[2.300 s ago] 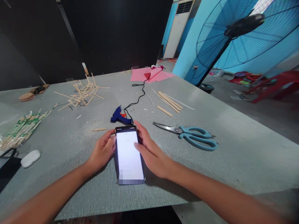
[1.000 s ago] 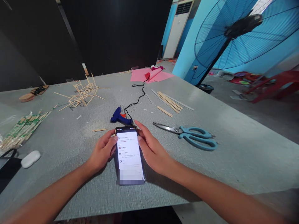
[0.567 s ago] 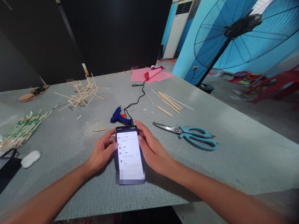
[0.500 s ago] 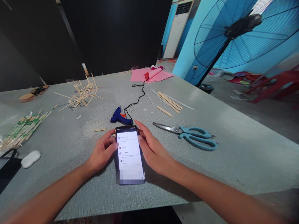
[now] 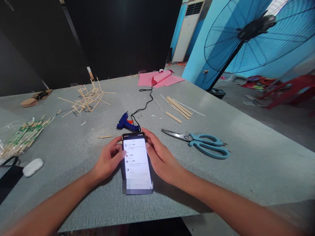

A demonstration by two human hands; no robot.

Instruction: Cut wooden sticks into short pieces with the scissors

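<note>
A smartphone (image 5: 137, 164) with a lit white screen of text lines is held between my two hands near the table's front edge. My left hand (image 5: 110, 157) grips its left side, the thumb on the screen's edge. On the other side my right hand (image 5: 162, 160) is closed around the phone, thumb along the screen's upper right. Just beyond the phone lies a blue glue gun (image 5: 127, 122) with an orange trigger and a black cord. To the right of my right hand rest scissors (image 5: 197, 141) with light blue handles.
A framework of thin sticks (image 5: 90, 98) stands at the back left. Packaged sticks (image 5: 27, 134) and a white earbud case (image 5: 32, 167) lie at left. Flat wooden sticks (image 5: 178, 108) and pink paper (image 5: 159, 78) lie further back. A large fan (image 5: 256, 29) stands beyond the table at right.
</note>
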